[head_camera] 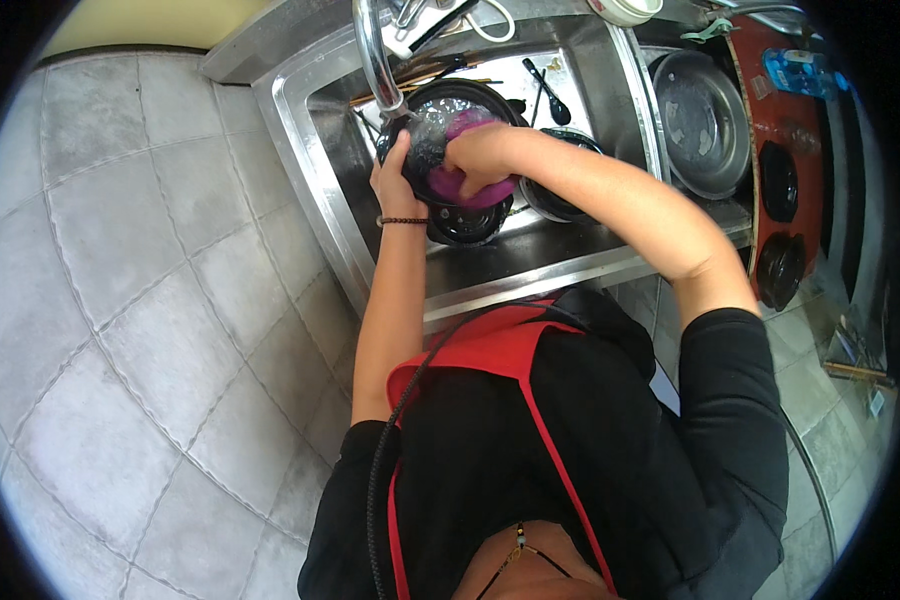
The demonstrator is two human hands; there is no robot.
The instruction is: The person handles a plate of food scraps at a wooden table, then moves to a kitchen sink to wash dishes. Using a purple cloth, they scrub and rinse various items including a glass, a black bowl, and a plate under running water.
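Under the chrome faucet (379,64), water runs into a large black bowl (429,150) in the steel sink. My left hand (397,176) grips the bowl's left rim, thumb over the edge. Inside the bowl, my right hand (484,157) presses a magenta cloth (480,196) against the wall on the right. Below that bowl sits a smaller black bowl (469,223), partly covered. Another dark bowl (555,199) lies partly hidden under my right forearm. A black spoon (551,94) and several chopsticks (420,71) rest on the sink floor.
Right of the sink's divider, a large round metal pan (703,124) lies in a second basin. Farther right, a red surface (787,120) bears two black dishes (778,180) and a blue plastic bottle (802,73). A white bowl (624,9) stands at the back rim.
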